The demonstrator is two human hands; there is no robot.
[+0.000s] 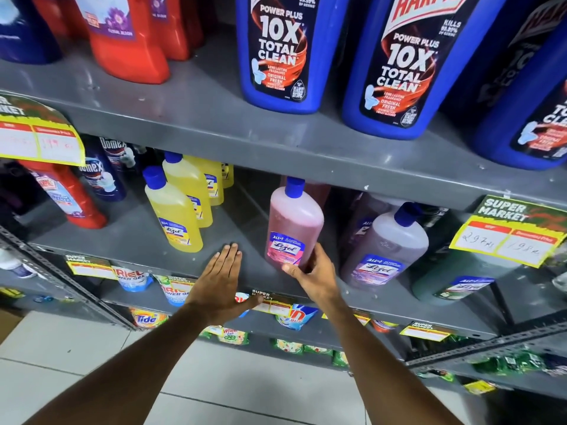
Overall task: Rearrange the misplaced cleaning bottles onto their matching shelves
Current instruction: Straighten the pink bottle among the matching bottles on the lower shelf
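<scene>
A pink Lizol bottle [293, 222] with a blue cap stands on the middle grey shelf [245, 250]. My right hand [313, 271] grips its lower right side. My left hand [222, 277] lies flat and open on the bare shelf surface just left of the bottle, fingers together. Yellow Lizol bottles [175, 210] stand in a row to the left. A lavender Lizol bottle [386, 240] stands to the right, with a dark green one [457, 277] beyond it.
Blue Harpic bottles [276, 50] and red bottles [129, 38] fill the upper shelf. Domex bottles [101, 176] and a red bottle [70, 197] stand at the far left. Price tags [506, 234] hang off shelf edges. Detergent pouches [147, 317] sit below, above a tiled floor.
</scene>
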